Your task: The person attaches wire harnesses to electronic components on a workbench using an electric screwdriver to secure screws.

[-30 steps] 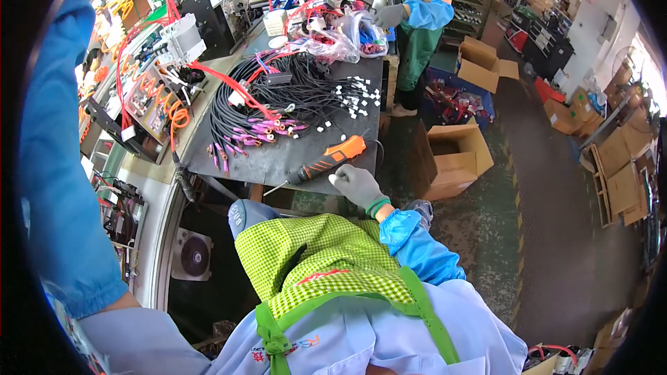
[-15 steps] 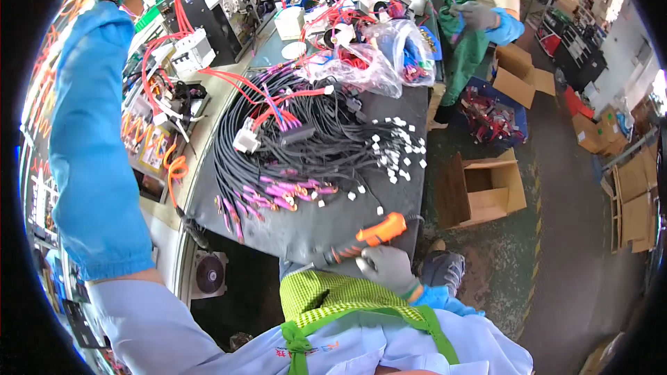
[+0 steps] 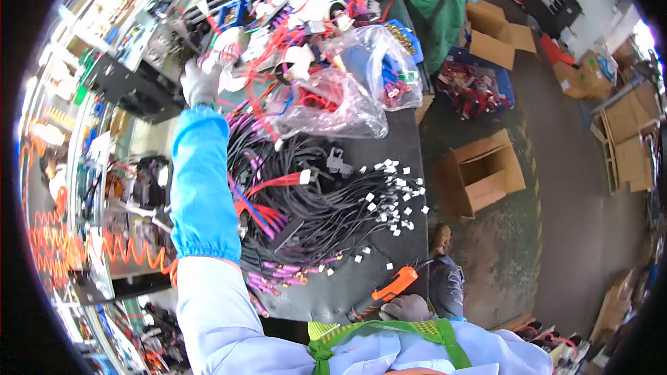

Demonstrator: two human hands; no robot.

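Note:
My left hand (image 3: 201, 85), in a grey glove, reaches out to the far left of the table. Its fingers look apart, close beside white parts (image 3: 231, 45) at the edge of a heap of red wires. I cannot tell whether they touch. My right hand (image 3: 406, 308), also gloved, is low at the table's near edge with curled fingers. Right beside it lies an orange and black electric screwdriver (image 3: 397, 283). Whatever those fingers hold, if anything, is hidden. Between my hands spreads a bundle of black cables (image 3: 313, 215) with purple ends and small white connectors (image 3: 399, 198).
Clear plastic bags (image 3: 340, 114) of wires lie at the back of the dark table. To the left is a black box-shaped machine (image 3: 132, 87); orange coiled hoses (image 3: 118, 248) hang nearer. An open carton (image 3: 484, 173) stands on the floor at right. Beyond it a co-worker in a green apron (image 3: 434, 21) stands.
My left hand has come from the upper left down to the heap of red wires. A white block with red wires no longer shows before the black machine. The view has swung left.

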